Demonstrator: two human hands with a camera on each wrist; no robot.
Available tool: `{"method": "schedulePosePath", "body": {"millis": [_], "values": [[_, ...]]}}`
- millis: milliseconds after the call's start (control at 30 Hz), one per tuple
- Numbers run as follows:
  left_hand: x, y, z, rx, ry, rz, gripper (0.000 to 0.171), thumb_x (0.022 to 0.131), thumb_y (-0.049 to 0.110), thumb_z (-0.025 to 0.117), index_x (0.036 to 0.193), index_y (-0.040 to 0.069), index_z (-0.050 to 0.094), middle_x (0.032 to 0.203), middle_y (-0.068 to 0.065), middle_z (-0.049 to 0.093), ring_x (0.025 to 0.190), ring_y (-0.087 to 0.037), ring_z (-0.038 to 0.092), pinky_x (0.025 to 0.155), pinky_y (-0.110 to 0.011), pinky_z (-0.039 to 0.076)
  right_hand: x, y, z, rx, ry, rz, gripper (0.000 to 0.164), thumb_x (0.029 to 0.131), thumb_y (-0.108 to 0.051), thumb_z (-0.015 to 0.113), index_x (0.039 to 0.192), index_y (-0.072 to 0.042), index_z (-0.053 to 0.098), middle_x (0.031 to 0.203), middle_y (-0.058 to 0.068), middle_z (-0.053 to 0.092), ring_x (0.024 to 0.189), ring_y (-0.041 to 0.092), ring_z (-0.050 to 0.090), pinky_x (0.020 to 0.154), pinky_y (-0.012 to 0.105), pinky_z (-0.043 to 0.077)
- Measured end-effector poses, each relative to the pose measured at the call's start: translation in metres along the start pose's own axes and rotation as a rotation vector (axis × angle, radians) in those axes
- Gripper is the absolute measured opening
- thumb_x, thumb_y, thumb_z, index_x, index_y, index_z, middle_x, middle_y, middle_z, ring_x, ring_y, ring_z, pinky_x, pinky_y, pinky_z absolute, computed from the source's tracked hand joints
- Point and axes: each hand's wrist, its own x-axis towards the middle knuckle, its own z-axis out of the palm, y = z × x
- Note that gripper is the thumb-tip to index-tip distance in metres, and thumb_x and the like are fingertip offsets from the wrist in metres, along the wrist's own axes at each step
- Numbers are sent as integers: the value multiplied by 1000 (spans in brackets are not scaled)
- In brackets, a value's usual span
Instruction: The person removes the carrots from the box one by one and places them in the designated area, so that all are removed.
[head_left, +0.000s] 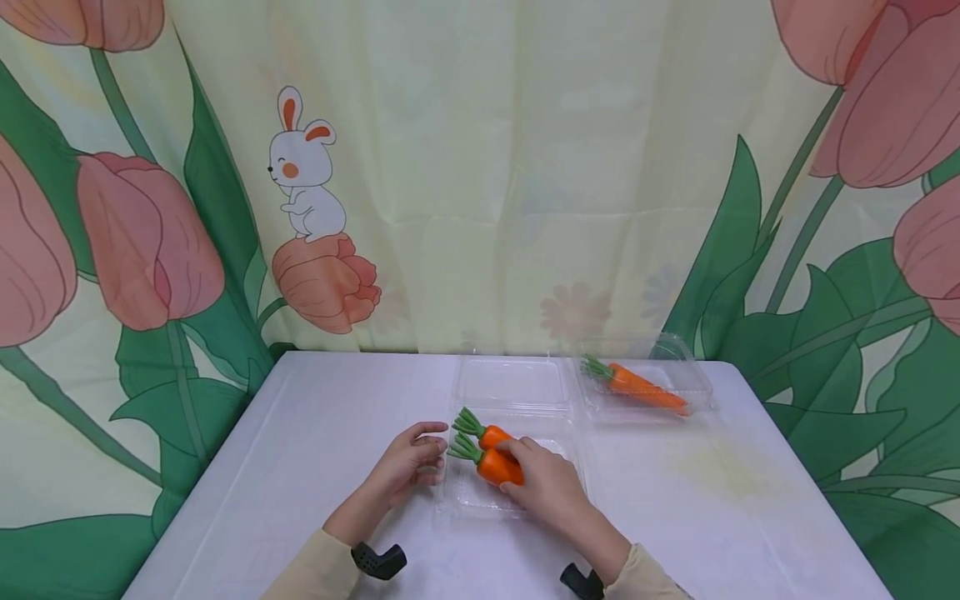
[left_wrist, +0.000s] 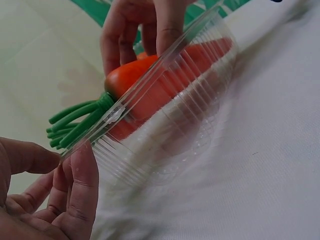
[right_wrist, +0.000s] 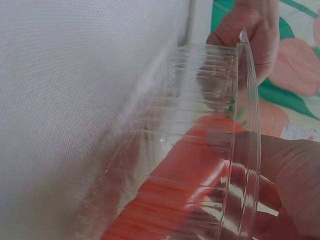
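Observation:
An open clear plastic clamshell box lies on the table in front of me. My left hand pinches its rim at the left side between thumb and fingers, which shows closely in the left wrist view. Two orange toy carrots with green tops are at the box, side by side. My right hand reaches over from the right and grips the front carrot; the back carrot is partly covered by its fingers. Through the ribbed wall in the left wrist view, the front carrot slants down inside the box, its top past the rim.
Another clear plastic box with a carrot in it stands at the back right of the table. The open box's lid lies folded back toward the curtain. A white cloth covers the table.

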Motion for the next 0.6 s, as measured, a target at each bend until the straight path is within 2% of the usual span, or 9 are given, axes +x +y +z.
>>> {"method": "schedulePosePath", "body": {"millis": [333, 600], "values": [[0, 0, 0, -11, -2, 6, 47, 99, 14, 66, 143, 2, 51, 109, -13, 64, 76, -15, 61, 64, -27, 60, 4, 3, -6, 122, -44, 6, 52, 83, -27, 87, 130, -16, 69, 111, 1, 70, 93, 18, 65, 84, 45, 58], [-1, 1, 0, -4, 1, 2, 46, 101, 12, 64, 143, 2, 50, 107, -11, 63, 78, -15, 61, 64, -26, 60, 5, 8, -7, 206, -33, 6, 54, 85, -24, 85, 136, -25, 64, 111, -2, 67, 96, 18, 65, 83, 44, 58]]}}
